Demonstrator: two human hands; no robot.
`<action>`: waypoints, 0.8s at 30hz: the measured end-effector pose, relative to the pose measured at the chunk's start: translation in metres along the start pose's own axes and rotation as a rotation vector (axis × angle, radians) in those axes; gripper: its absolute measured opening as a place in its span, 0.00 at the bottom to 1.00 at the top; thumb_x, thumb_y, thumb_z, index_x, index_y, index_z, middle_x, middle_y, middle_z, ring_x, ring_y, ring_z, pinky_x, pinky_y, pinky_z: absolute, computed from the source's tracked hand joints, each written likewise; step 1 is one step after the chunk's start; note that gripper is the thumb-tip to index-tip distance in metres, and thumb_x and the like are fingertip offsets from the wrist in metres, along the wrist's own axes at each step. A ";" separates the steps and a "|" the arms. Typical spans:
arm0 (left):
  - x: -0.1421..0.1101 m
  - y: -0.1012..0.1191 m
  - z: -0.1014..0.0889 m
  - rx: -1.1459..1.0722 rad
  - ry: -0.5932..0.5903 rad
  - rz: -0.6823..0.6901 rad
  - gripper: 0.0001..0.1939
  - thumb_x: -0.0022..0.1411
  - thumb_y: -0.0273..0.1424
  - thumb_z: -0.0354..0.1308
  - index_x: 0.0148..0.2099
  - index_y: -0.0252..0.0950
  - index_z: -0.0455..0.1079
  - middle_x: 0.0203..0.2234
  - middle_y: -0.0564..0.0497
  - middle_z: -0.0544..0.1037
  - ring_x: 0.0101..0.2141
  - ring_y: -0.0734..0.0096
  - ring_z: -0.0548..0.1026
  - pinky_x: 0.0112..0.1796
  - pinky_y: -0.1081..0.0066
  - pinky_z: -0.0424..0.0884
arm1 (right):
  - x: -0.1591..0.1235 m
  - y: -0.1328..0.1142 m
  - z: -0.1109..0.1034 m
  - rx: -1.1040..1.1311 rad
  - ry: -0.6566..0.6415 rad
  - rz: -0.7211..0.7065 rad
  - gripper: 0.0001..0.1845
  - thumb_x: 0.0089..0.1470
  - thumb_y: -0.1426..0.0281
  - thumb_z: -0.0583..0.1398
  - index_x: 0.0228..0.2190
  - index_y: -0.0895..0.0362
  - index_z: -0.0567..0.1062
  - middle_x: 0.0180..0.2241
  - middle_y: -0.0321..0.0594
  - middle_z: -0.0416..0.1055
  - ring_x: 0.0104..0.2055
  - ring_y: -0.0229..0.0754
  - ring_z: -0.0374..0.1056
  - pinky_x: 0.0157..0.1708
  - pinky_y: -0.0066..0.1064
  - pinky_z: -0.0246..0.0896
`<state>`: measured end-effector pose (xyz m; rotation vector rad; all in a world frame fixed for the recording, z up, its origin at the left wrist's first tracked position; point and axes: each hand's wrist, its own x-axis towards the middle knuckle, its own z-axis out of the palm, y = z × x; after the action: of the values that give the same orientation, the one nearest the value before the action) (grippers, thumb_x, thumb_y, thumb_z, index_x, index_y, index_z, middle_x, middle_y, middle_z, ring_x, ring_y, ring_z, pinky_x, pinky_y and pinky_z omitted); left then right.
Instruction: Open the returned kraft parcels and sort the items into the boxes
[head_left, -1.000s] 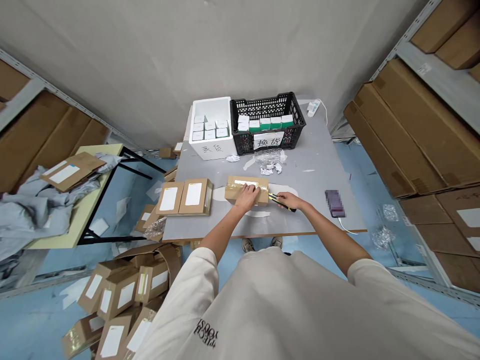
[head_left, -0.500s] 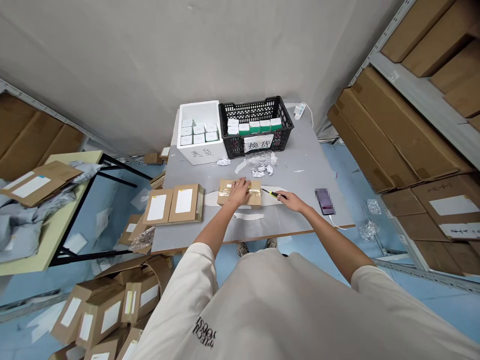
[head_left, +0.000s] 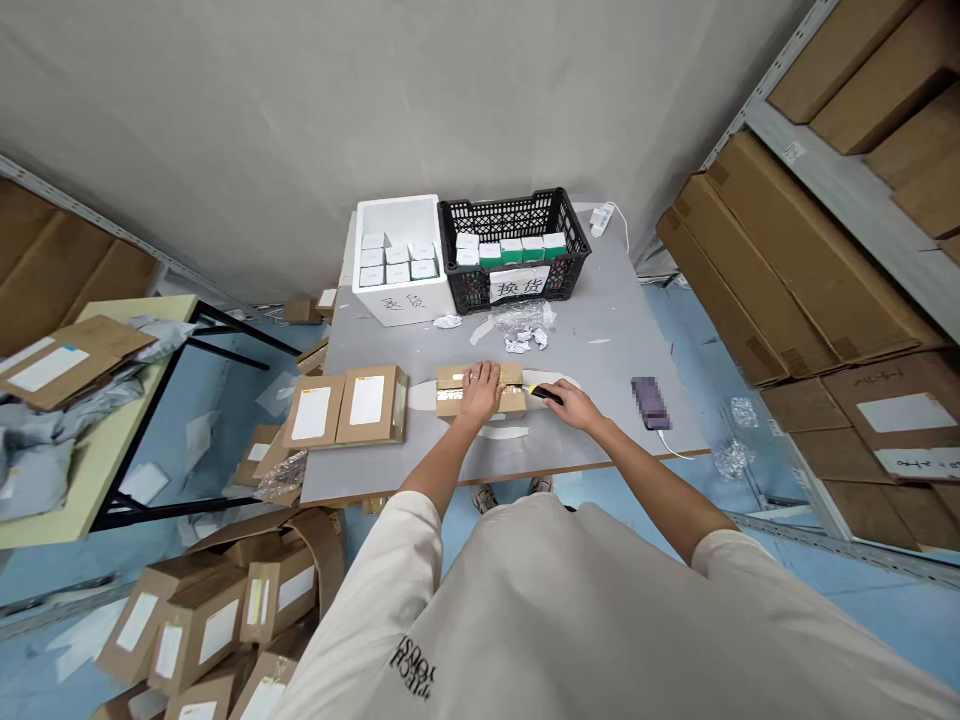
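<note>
**Taped carton under L hand, cutter at its R end: tape-cut step, prob.**

Small taped carton (head_left: 513, 405) sat flat on the grey table (head_left: 622, 360), near the front edge, long side across the person. Shiny tape (head_left: 450, 394) ran lengthwise along the top. L hand (head_left: 481, 388) lay palm-down on it approx. mid-length, fingers pointing away from the body, pressing vs. gripping; nothing was clasped there. R hand (head_left: 571, 404) was just off the carton's R end, closed round a black/yellow cutter (head_left: 546, 394), tip pointing L at the tape line. Blade contact w/ tape: too small to tell.

Judgement: step = slitting the tape, prob. early or midway, since flaps looked down. Next move called for a shallow blade along the seam, L hand holding firm but its fingers clear of the line.

Further out: two labelled cartons (head_left: 367, 400) side by side to the L, apart from the working one; crumpled paper (head_left: 525, 342) + clear wrap (head_left: 517, 318) beyond; then white foam box (head_left: 409, 305) & black crate (head_left: 465, 290) at the back, both w/ small boxes inside. Phone (head_left: 652, 403) far R, cable attached.
</note>
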<state>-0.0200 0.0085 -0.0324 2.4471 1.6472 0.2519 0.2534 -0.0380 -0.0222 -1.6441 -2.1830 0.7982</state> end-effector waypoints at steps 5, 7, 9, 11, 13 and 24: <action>-0.007 0.002 0.008 -0.030 0.063 -0.007 0.29 0.75 0.39 0.39 0.73 0.35 0.58 0.69 0.37 0.62 0.70 0.48 0.56 0.68 0.47 0.47 | -0.002 0.006 0.011 -0.051 0.077 -0.079 0.25 0.68 0.62 0.55 0.64 0.49 0.71 0.50 0.47 0.73 0.53 0.53 0.69 0.53 0.43 0.66; -0.006 0.001 0.009 -0.047 0.069 -0.005 0.29 0.75 0.39 0.40 0.72 0.35 0.59 0.69 0.37 0.63 0.70 0.48 0.56 0.68 0.47 0.48 | -0.004 0.013 0.012 -0.071 0.092 -0.090 0.25 0.68 0.61 0.54 0.64 0.48 0.71 0.51 0.48 0.73 0.53 0.53 0.69 0.54 0.44 0.66; -0.006 0.000 0.011 -0.068 0.078 -0.007 0.29 0.75 0.39 0.41 0.72 0.36 0.59 0.69 0.37 0.63 0.70 0.48 0.56 0.68 0.47 0.48 | -0.006 0.021 0.010 -0.079 0.100 -0.087 0.26 0.68 0.61 0.54 0.64 0.48 0.71 0.51 0.48 0.72 0.53 0.54 0.69 0.53 0.44 0.66; -0.005 0.000 0.013 -0.088 0.088 -0.007 0.29 0.75 0.39 0.42 0.72 0.36 0.60 0.69 0.38 0.63 0.70 0.48 0.56 0.68 0.46 0.48 | -0.007 0.029 0.009 -0.081 0.102 -0.085 0.26 0.68 0.60 0.54 0.64 0.49 0.71 0.51 0.48 0.72 0.52 0.54 0.69 0.53 0.44 0.65; -0.004 0.001 0.015 -0.095 0.097 -0.005 0.29 0.75 0.40 0.42 0.72 0.36 0.60 0.69 0.37 0.64 0.70 0.47 0.56 0.68 0.46 0.48 | -0.007 0.034 0.009 -0.083 0.102 -0.089 0.26 0.69 0.60 0.53 0.64 0.50 0.71 0.52 0.49 0.72 0.52 0.54 0.68 0.53 0.44 0.64; -0.007 0.014 0.018 -0.067 0.078 -0.063 0.28 0.75 0.41 0.41 0.72 0.39 0.60 0.69 0.39 0.64 0.69 0.49 0.58 0.66 0.46 0.50 | 0.011 0.036 0.001 -0.063 0.068 -0.159 0.25 0.68 0.59 0.54 0.62 0.50 0.72 0.51 0.48 0.73 0.53 0.54 0.68 0.52 0.43 0.62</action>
<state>-0.0061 -0.0045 -0.0463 2.3604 1.7146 0.3914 0.2780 -0.0212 -0.0454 -1.4801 -2.2781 0.6257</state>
